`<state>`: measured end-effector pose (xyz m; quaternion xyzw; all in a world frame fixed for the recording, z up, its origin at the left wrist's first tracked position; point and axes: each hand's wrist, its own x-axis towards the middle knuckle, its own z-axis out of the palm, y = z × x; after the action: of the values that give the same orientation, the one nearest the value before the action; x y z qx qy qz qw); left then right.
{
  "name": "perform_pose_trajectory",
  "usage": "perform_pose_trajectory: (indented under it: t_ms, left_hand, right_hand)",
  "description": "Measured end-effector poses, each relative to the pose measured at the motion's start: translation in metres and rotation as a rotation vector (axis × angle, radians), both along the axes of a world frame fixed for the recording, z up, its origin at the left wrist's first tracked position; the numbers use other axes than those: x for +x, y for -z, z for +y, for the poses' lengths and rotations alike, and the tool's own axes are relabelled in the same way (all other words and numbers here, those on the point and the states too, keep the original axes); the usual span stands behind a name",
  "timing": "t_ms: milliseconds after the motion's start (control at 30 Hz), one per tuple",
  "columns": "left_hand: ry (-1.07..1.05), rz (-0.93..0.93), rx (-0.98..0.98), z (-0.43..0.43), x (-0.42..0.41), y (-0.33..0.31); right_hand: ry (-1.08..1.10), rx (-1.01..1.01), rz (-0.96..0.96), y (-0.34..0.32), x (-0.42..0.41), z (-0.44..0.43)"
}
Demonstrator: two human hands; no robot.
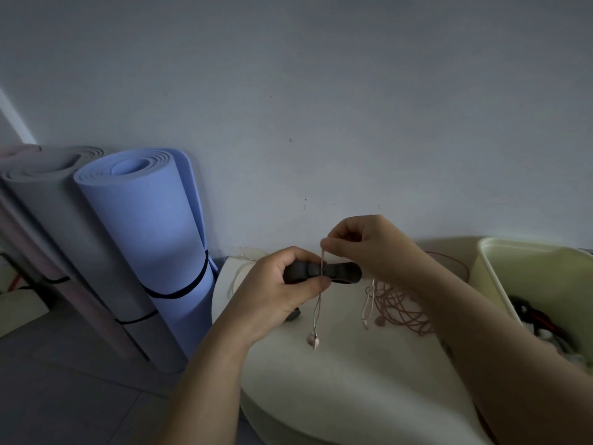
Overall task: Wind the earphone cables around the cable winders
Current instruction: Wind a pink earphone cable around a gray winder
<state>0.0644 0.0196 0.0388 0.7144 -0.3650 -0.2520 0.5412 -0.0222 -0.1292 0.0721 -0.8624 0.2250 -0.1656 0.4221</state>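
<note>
My left hand (282, 284) grips the left end of a dark bow-shaped cable winder (340, 272), held above a round cream table (353, 380). My right hand (369, 245) pinches a thin pink earphone cable (318, 303) just above the winder's narrow middle. The cable crosses the winder and hangs down, ending in a pair of pink earbuds (313, 340) over the table. More pink cable and earbuds (372, 319) lie on the table beside a tangled reddish cable coil (404, 309).
A cream plastic bin (526, 277) with dark cables inside stands at the right. Rolled mats, one blue (150, 239) and one grey (73, 239), lean against the wall at the left. A small dark object (293, 314) lies under my left wrist.
</note>
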Motion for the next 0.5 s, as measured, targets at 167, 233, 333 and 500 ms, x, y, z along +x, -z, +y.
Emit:
perform_pose_trajectory:
  t_ms: [167, 233, 333, 500]
  left_hand:
    - [0.047, 0.019, -0.023, 0.002, -0.002, -0.001]
    - [0.092, 0.041, -0.014, 0.003, -0.003, 0.0]
    - [0.156, 0.071, 0.0, 0.005, -0.003, 0.0]
    - [0.192, 0.09, 0.003, 0.006, -0.002, 0.0]
  right_hand:
    - [0.179, 0.146, -0.151, 0.009, 0.003, -0.014]
    - [0.263, 0.249, -0.214, 0.014, 0.003, -0.025]
    - [0.331, 0.387, -0.232, 0.025, 0.003, -0.038]
    - [0.318, 0.54, -0.251, 0.039, 0.005, -0.045]
